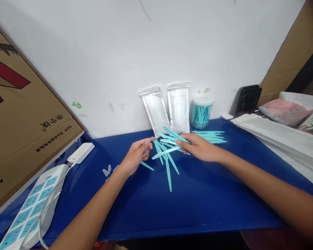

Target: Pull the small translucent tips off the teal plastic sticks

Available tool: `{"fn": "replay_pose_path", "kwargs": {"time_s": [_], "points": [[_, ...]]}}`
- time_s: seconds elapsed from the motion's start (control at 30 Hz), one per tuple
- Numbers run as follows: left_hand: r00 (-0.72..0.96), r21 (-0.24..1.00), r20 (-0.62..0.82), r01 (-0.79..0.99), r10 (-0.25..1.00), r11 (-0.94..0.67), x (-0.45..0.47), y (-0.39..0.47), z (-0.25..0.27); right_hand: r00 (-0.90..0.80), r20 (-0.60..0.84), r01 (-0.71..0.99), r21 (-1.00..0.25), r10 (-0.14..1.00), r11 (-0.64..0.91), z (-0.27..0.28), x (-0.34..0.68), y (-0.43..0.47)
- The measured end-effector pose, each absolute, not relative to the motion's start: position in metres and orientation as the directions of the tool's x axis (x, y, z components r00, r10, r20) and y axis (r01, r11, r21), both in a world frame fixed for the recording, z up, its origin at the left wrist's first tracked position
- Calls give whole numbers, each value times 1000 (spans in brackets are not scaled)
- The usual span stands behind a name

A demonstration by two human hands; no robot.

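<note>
My right hand was closed around a bundle of turquoise sticks, fingers on one side and thumb on the other; I held them near one end, perhaps so that their other ends could fan out free toward the left. One lower stick stuck out apart from the bundle, its end pointing to the left and a little toward me; it seemed to be held by the same grip. My left hand was narrow, with the index finger stretched out and the others curled in; its fingertip was just beside the ends of the sticks, and I cannot tell whether something was pinched in it.

Below the bundle, loose sticks lay spread on the blue tabletop, some crossing each other; to the right of my right hand, another group of sticks lay nearly parallel, which probably made them easy to reach.

Two silver pouches, the left pouch tilted and the right pouch almost upright, leaned on the white wall, I suppose because it supported them; beside them stood a lidded jar, with more turquoise sticks kept upright inside.
</note>
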State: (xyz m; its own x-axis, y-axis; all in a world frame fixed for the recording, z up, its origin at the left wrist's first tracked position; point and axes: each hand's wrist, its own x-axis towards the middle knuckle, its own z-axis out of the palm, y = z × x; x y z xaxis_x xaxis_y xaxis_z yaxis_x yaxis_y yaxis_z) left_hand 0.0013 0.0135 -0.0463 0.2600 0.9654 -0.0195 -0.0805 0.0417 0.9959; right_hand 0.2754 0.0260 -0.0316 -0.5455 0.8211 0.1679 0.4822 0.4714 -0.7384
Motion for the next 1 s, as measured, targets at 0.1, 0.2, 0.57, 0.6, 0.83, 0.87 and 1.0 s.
{"fn": "replay_pose_path", "kwargs": {"time_s": [0.1, 0.2, 0.57, 0.6, 0.83, 0.87, 1.0], "points": [[284, 996, -22, -79, 959, 46, 3, 13, -45, -529, 164, 490, -742, 833, 458, -30, 276, 25], [301, 994, -24, -91, 953, 54, 4, 12, -45, -524, 156, 482, -756, 837, 443, -29, 276, 24], [313, 998, 29, 41, 949, -44, 4, 13, -50, -562, 121, 442, -792, 818, 421, -24, 276, 20], [306, 997, 27, 62, 952, -48, 4, 13, -50, -564, 118, 440, -794, 818, 418, -24, 276, 20], [349, 997, -38, -54, 936, 60, 7, 9, -45, -566, 113, 450, -788, 817, 421, -25, 275, 20], [351, 996, -42, -62, 935, 68, 7, 8, -44, -565, 110, 452, -788, 818, 418, -25, 275, 20], [365, 997, -41, -49, 930, 63, 7, 7, -41, -561, 115, 458, -782, 820, 423, -25, 275, 22]]}}
